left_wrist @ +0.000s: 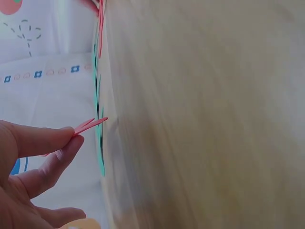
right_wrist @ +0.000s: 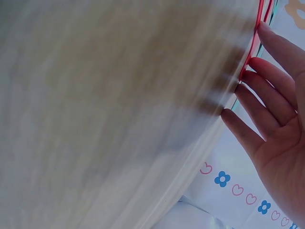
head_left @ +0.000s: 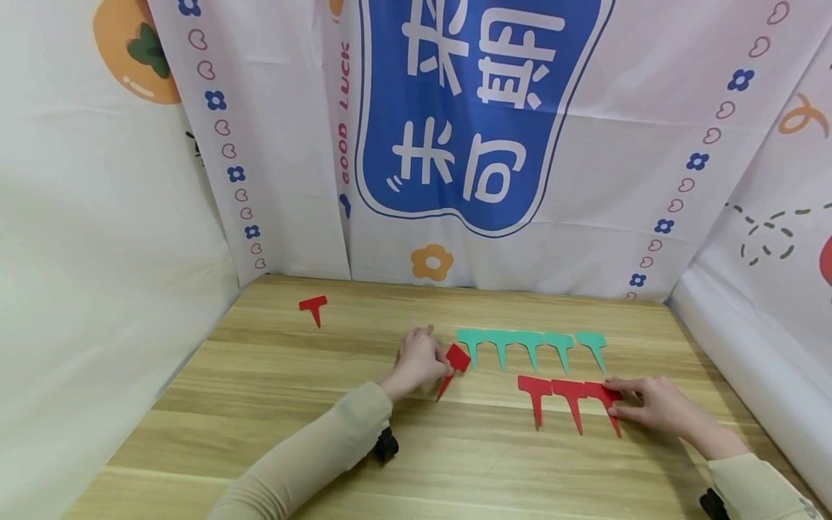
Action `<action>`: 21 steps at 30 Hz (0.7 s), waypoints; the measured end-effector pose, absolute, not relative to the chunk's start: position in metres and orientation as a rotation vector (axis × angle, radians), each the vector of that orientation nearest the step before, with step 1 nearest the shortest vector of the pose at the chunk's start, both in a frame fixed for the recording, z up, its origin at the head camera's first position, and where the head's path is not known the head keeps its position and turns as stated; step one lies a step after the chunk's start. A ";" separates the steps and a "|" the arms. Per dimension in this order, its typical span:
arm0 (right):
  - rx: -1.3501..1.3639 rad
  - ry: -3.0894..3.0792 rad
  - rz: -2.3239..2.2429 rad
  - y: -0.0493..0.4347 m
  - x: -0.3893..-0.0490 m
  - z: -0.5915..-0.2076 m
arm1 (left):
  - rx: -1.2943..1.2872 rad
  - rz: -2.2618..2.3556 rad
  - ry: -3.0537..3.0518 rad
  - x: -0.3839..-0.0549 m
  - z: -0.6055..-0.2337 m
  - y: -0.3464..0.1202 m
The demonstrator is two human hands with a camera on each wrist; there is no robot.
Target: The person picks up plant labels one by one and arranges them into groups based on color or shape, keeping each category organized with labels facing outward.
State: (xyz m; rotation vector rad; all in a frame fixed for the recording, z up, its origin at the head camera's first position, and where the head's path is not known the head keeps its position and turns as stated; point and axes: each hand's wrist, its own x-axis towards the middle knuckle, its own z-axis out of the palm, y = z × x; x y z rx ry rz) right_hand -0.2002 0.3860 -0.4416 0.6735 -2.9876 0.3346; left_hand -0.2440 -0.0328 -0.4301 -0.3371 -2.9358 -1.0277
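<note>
My left hand (head_left: 419, 357) pinches a red T-shaped plant label (head_left: 458, 358) between thumb and fingertips, its pointed stem slanting down toward the table. In the left wrist view that red label (left_wrist: 90, 124) shows nearly edge-on. Three more red plant labels (head_left: 569, 391) lie side by side in a row. At the right end of this row, my right hand (head_left: 656, 408) touches the last red label (head_left: 601, 392) with its fingertips, fingers fairly straight. Behind the red row, several green T-shaped plant labels (head_left: 500, 338) form another row, stems toward me.
A single red plant label (head_left: 315, 305) lies at the back left of the wooden table (head_left: 273, 404). Printed white cloth (head_left: 286, 144) hangs along the back and both sides.
</note>
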 end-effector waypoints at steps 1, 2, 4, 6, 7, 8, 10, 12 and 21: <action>0.672 -2.990 0.332 0.386 -0.200 -0.441 | -0.347 -1.032 -2.941 -0.243 -0.430 -0.031; 0.674 -2.991 0.330 0.386 -0.200 -0.441 | -0.351 -1.037 -2.946 -0.242 -0.430 -0.030; 0.676 -2.994 0.329 0.385 -0.200 -0.441 | -0.371 -1.047 -2.943 -0.241 -0.429 -0.026; 0.672 -2.996 0.333 0.385 -0.200 -0.441 | -0.384 -1.049 -2.946 -0.240 -0.429 -0.023; 0.671 -2.998 0.334 0.385 -0.200 -0.441 | -0.387 -1.043 -2.947 -0.240 -0.429 -0.020; 0.668 -2.999 0.332 0.385 -0.200 -0.440 | -0.391 -1.036 -2.949 -0.240 -0.429 -0.018; 0.661 -3.007 0.331 0.386 -0.200 -0.440 | -0.391 -1.024 -2.957 -0.240 -0.430 -0.013; 0.656 -3.013 0.330 0.385 -0.200 -0.440 | -0.401 -1.002 -2.964 -0.239 -0.430 -0.008; 0.656 -3.013 0.325 0.385 -0.200 -0.441 | -0.452 -0.942 -2.968 -0.231 -0.429 0.009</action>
